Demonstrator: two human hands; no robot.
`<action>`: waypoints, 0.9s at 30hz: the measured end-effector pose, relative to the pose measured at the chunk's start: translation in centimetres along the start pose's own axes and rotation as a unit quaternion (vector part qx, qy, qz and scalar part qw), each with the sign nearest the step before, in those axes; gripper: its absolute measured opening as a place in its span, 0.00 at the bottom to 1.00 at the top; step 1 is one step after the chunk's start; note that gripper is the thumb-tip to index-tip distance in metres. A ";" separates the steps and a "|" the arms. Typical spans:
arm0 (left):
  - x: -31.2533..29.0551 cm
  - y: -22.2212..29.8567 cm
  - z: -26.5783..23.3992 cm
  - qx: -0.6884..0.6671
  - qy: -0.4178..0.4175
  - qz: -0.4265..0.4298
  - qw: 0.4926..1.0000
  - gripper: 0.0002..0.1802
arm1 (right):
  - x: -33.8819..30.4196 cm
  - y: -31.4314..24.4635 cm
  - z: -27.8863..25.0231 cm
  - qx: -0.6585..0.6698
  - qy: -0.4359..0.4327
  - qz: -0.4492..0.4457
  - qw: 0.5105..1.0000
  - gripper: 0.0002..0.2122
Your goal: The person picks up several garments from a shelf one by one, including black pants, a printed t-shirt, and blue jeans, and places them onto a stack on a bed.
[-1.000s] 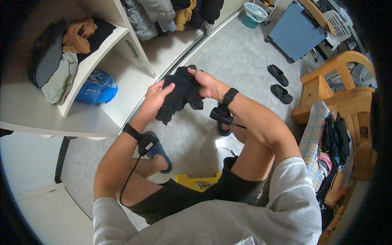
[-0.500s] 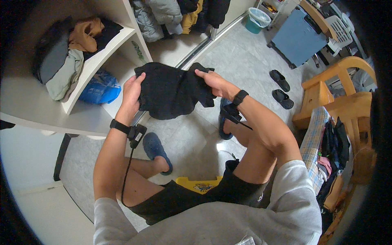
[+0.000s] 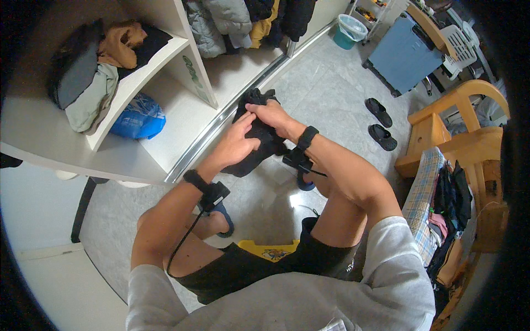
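Observation:
A black cloth garment [image 3: 256, 154] hangs bunched over the grey tiled floor, in front of the open wardrobe. My right hand [image 3: 269, 117] grips its upper part, fingers closed around the fabric. Over the left side of the garment lies my left hand [image 3: 234, 144], back of the hand up, with fingers stretched out and thumb apart. Its fingertips come close to my right hand. The garment's lower end droops below both hands, and part of it is hidden behind them.
At left, a white wardrobe shelf [image 3: 141, 69] bears folded clothes [image 3: 91, 94]; a blue plastic bag [image 3: 141, 118] sits beneath. Jackets [image 3: 229, 25] hang behind. To the right are black clogs [image 3: 378, 112], a blue suitcase [image 3: 406, 52], a teal bin [image 3: 349, 32] and a wooden bed [image 3: 430, 127].
The garment was spread flat between my two hands and is now gathered and narrower. My left hand has come right toward my right hand and loosened its fingers; my right hand has shifted slightly left.

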State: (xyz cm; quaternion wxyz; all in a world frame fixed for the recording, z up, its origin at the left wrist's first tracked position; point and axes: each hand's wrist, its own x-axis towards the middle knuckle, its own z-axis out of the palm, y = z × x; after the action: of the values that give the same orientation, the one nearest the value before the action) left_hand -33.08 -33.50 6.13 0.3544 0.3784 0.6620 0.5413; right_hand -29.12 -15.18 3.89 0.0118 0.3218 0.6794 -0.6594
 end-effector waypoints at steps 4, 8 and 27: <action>-1.7 3.3 -5.1 0.410 0.060 0.080 0.907 0.48 | -1.4 -1.2 -0.3 -0.291 -0.040 -0.271 0.917 0.23; -2.7 2.8 -4.6 0.452 0.093 0.269 0.846 0.55 | -5.9 -2.1 0.9 -0.557 -0.177 -0.361 0.727 0.19; 3.4 2.8 -4.7 0.242 0.158 0.250 0.924 0.18 | -16.5 -7.7 -15.5 -0.470 0.129 -0.349 0.800 0.19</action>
State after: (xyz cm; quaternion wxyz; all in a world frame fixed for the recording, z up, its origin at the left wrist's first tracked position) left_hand -38.44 -32.21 9.45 -0.0041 0.5157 0.7039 0.4885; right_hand -13.17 -7.57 20.01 -0.1575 0.1001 0.9675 -0.1708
